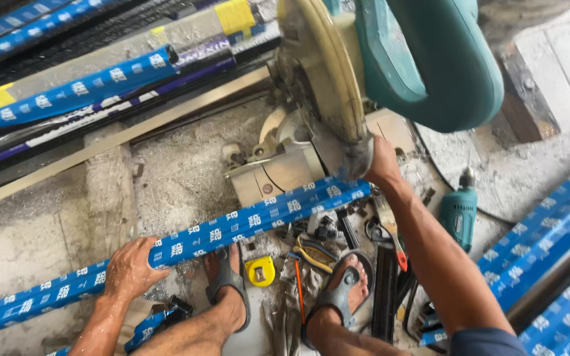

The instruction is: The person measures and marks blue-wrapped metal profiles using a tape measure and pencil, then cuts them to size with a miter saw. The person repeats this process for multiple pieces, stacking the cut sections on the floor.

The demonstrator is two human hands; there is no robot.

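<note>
The left hand (128, 269), at lower left of the frame, presses down on a long blue-wrapped aluminium profile (232, 227), its fingers curled over the top. The profile runs diagonally up to the teal chop saw (390, 66) at upper centre. The right hand (382, 161) reaches under the saw's blade guard; its fingers are hidden, so their grip cannot be told. A yellow tape measure (260, 271) lies between the sandalled feet on the floor.

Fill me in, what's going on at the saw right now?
A person crouches over a teal chop saw. The left hand presses a long blue-wrapped bar flat on the dusty floor, with its far end at the saw's base. The right hand reaches in beside the blade guard, near that end. A yellow tape measure lies between the sandalled feet, and a teal drill lies to the right.
</note>
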